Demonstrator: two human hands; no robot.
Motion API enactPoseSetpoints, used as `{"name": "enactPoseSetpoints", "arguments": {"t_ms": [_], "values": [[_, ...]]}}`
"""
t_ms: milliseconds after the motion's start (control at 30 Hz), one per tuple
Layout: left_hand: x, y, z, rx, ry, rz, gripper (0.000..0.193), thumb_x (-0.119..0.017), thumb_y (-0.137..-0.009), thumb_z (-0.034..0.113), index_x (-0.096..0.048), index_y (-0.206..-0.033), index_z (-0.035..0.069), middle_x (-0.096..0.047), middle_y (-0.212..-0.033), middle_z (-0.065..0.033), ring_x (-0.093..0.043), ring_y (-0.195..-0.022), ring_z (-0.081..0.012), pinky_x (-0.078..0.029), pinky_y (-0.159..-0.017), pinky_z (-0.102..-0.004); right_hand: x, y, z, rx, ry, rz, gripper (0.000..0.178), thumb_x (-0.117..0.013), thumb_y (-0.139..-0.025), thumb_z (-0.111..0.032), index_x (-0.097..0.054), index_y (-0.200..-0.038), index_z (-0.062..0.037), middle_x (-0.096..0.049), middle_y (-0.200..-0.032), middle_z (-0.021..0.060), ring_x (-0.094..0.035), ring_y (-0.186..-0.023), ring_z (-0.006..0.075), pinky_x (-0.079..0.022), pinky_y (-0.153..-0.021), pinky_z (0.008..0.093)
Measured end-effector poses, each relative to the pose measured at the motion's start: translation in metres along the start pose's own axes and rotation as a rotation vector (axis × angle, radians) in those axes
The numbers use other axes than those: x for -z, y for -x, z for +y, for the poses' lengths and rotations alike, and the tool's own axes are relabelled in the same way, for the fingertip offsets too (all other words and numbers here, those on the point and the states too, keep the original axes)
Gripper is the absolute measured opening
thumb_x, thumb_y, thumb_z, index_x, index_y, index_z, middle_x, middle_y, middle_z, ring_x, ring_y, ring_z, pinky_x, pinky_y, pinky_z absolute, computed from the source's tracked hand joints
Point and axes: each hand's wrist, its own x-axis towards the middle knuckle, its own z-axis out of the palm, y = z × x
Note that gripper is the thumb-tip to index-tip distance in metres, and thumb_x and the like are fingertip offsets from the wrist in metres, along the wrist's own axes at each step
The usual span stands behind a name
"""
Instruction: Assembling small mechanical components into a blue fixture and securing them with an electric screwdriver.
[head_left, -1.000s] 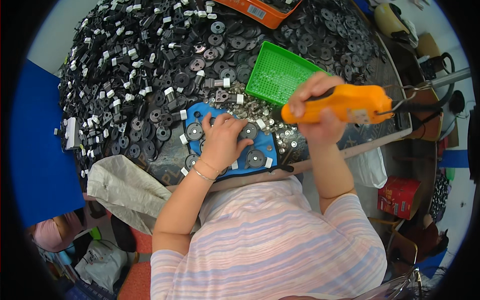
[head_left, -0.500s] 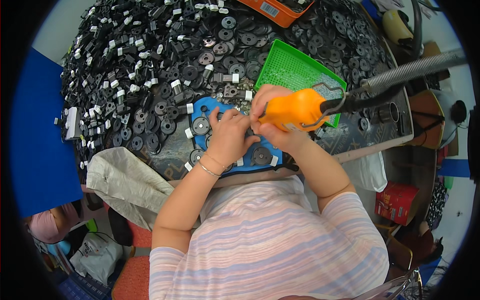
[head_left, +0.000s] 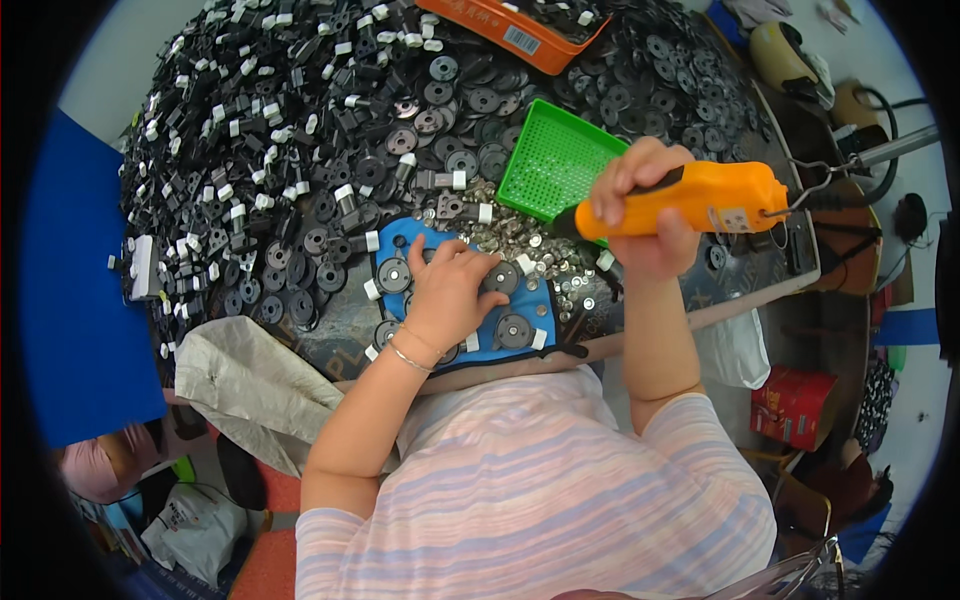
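My right hand is wrapped around an orange electric screwdriver, raised to the right of the blue board, its dark tip end pointing left. My left hand lies over the blue board with its fingers spread, hiding some of the parts there. Round black plastic discs with white tabs sit on the board; one disc shows near its front right and another on its left. The left fingertips reach close to a disc at the right. Whether they touch it I cannot tell.
A large heap of black parts with white ends covers the left and back. Small metal pieces lie scattered beside the green perforated tray. Behind are an orange bin and black discs. A metal rod links to the screwdriver.
My right hand has swung the screwdriver from over the board outward to the right, turning it more sideways and uncovering small metal pieces. My left hand stays over the board.
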Motion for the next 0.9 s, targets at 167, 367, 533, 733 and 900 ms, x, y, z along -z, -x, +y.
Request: {"name": "enactPoseSetpoints", "arguments": {"t_ms": [167, 367, 533, 733, 900], "values": [[0.000, 0.001, 0.000, -0.032, -0.014, 0.023, 0.045, -0.079, -0.065, 0.027, -0.066, -0.106, 0.013, -0.066, -0.095, 0.0000, -0.054, -0.104, -0.0218, -0.020, -0.102, -0.0573, 0.025, 0.006, 0.011, -0.003, 0.326, 0.214, 0.025, -0.062, -0.081, -0.012, -0.050, -0.097, 0.0019, -0.051, -0.091, 0.0134, -0.055, -0.067, 0.0190, -0.047, -0.063, 0.0294], [0.002, 0.001, 0.002, -0.028, -0.019, 0.014, 0.046, -0.078, -0.066, 0.028, -0.065, -0.107, 0.012, -0.065, -0.094, -0.0016, -0.053, -0.104, -0.0220, -0.020, -0.102, -0.0582, 0.020, 0.007, 0.020, 0.018, 0.214, 0.293, 0.019, -0.063, -0.076, 0.003, -0.053, -0.092, 0.0006, -0.057, -0.081, 0.0093, -0.058, -0.063, 0.0127, -0.049, -0.059, 0.0245], [0.001, 0.001, 0.002, -0.034, -0.031, 0.018, 0.046, -0.078, -0.067, 0.028, -0.065, -0.107, 0.012, -0.065, -0.092, -0.0025, -0.053, -0.104, -0.0218, -0.021, -0.102, -0.0585, 0.020, 0.009, 0.022, 0.000, 0.235, 0.294, 0.019, -0.062, -0.076, 0.004, -0.053, -0.093, 0.0001, -0.057, -0.081, 0.0092, -0.058, -0.063, 0.0126, -0.049, -0.059, 0.0244], [0.000, 0.001, 0.002, -0.045, -0.034, 0.032, 0.046, -0.077, -0.067, 0.029, -0.065, -0.108, 0.012, -0.065, -0.092, -0.0026, -0.053, -0.104, -0.0217, -0.020, -0.102, -0.0587, 0.021, 0.010, 0.022, -0.032, 0.208, 0.306, 0.020, -0.063, -0.076, 0.003, -0.052, -0.092, -0.0008, -0.057, -0.077, 0.0078, -0.057, -0.061, 0.0127, -0.049, -0.058, 0.0247], [-0.001, 0.003, 0.001, -0.043, -0.038, 0.033, 0.046, -0.077, -0.067, 0.029, -0.065, -0.109, 0.012, -0.065, -0.093, -0.0026, -0.053, -0.104, -0.0220, -0.020, -0.101, -0.0589, 0.022, 0.009, 0.015, -0.035, 0.276, 0.258, 0.020, -0.061, -0.079, -0.009, -0.051, -0.094, 0.0005, -0.052, -0.087, 0.0120, -0.056, -0.065, 0.0185, -0.047, -0.061, 0.0289]]}}
